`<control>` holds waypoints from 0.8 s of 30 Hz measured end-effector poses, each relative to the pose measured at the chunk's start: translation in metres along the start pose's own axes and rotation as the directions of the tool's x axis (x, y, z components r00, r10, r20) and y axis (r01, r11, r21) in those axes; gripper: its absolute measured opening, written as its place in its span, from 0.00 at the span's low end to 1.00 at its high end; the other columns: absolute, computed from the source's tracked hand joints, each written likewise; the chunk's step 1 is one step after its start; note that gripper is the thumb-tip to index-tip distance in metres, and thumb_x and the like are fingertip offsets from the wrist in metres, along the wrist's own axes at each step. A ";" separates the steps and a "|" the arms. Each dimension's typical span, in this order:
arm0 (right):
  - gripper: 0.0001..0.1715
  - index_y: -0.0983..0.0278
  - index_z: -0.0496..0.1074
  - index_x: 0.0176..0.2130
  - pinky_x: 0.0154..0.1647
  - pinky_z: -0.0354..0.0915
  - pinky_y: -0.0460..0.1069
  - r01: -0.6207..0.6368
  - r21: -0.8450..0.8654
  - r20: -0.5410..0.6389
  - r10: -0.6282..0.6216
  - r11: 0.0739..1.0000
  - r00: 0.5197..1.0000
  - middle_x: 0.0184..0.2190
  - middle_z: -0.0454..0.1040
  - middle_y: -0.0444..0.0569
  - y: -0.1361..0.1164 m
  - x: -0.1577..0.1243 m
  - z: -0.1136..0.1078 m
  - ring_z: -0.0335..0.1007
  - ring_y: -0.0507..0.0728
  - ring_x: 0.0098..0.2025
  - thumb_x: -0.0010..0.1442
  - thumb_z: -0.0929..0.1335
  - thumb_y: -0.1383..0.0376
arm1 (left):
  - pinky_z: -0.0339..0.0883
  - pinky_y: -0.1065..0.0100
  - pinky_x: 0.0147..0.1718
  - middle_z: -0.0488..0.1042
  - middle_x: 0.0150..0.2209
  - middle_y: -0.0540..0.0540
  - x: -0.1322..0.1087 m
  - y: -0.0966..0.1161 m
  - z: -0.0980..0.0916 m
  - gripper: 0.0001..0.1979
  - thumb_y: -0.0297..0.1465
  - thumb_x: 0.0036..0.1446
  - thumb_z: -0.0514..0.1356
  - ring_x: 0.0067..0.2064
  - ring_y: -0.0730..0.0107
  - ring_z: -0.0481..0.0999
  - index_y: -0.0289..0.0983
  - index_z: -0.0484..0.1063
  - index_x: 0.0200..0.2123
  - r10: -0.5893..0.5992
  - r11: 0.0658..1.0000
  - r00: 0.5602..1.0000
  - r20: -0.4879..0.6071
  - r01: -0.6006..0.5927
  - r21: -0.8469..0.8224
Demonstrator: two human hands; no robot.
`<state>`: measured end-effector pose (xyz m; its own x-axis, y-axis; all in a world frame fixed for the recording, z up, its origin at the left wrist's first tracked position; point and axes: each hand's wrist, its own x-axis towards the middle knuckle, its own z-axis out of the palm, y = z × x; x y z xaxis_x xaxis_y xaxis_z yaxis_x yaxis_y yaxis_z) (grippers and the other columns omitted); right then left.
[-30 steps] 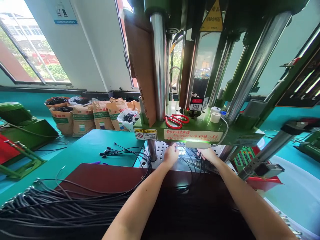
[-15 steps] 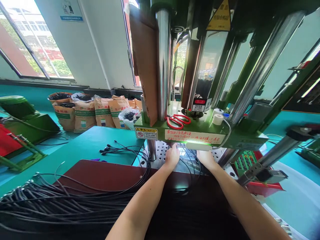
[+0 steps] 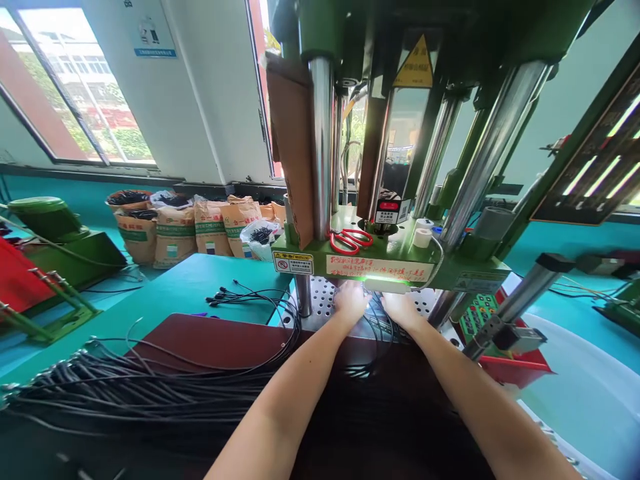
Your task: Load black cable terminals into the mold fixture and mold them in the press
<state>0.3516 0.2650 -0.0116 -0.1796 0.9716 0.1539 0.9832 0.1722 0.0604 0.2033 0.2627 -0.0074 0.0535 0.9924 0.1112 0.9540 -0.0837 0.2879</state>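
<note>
Black cables [image 3: 379,328] are being flanked by left hand [image 3: 351,300] and right hand [image 3: 401,309] beneath the green press plate [image 3: 393,249]
The 2 hands are being held apart, any grip being hidden, presumably where light from the lamp [image 3: 387,287] is being needed.

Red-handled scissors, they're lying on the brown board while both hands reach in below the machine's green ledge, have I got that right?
Not quite: the red-handled scissors lie on top of the green ledge, as the head view shows. The rest holds: the left hand and the right hand both reach in below that ledge.
</note>
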 end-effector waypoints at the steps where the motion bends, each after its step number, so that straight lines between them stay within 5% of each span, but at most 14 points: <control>1: 0.14 0.67 0.68 0.46 0.44 0.64 0.56 0.014 0.000 -0.004 -0.014 1.000 1.000 0.43 0.72 0.52 -0.001 0.000 0.000 0.69 0.57 0.43 0.62 0.62 0.63 | 0.66 0.64 0.41 0.73 0.43 0.39 -0.001 0.002 0.001 0.19 0.38 0.55 0.53 0.48 0.59 0.70 0.36 0.68 0.47 0.012 1.000 1.000 -0.007 -0.012 -0.003; 9: 0.12 0.68 0.69 0.44 0.47 0.61 0.55 0.073 0.035 -0.093 -0.069 0.997 0.993 0.44 0.71 0.55 -0.007 0.012 0.006 0.67 0.57 0.45 0.62 0.61 0.68 | 0.67 0.65 0.38 0.74 0.36 0.38 0.003 -0.006 0.010 0.15 0.24 0.53 0.49 0.43 0.61 0.72 0.32 0.72 0.41 0.051 0.998 0.994 -0.094 -0.055 -0.037; 19: 0.15 0.67 0.68 0.45 0.45 0.64 0.56 0.056 0.081 -0.140 -0.044 0.995 0.989 0.45 0.68 0.52 -0.021 0.022 0.005 0.67 0.56 0.43 0.61 0.63 0.60 | 0.65 0.63 0.40 0.73 0.35 0.38 0.008 -0.006 0.013 0.15 0.22 0.53 0.48 0.42 0.60 0.71 0.32 0.71 0.40 0.078 0.993 0.989 -0.127 -0.088 -0.074; 24: 0.14 0.66 0.67 0.45 0.45 0.64 0.56 0.127 0.060 -0.168 -0.115 0.990 0.979 0.45 0.69 0.51 -0.011 0.023 -0.004 0.67 0.56 0.43 0.62 0.63 0.61 | 0.63 0.60 0.44 0.72 0.41 0.39 -0.002 0.011 0.005 0.15 0.33 0.57 0.50 0.47 0.58 0.68 0.33 0.71 0.42 0.129 0.985 0.976 -0.173 -0.147 -0.095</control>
<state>0.3369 0.2848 -0.0049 -0.2944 0.9042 0.3095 0.9527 0.3032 0.0204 0.2153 0.2605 -0.0090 0.1246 0.9424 0.3103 0.9035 -0.2371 0.3572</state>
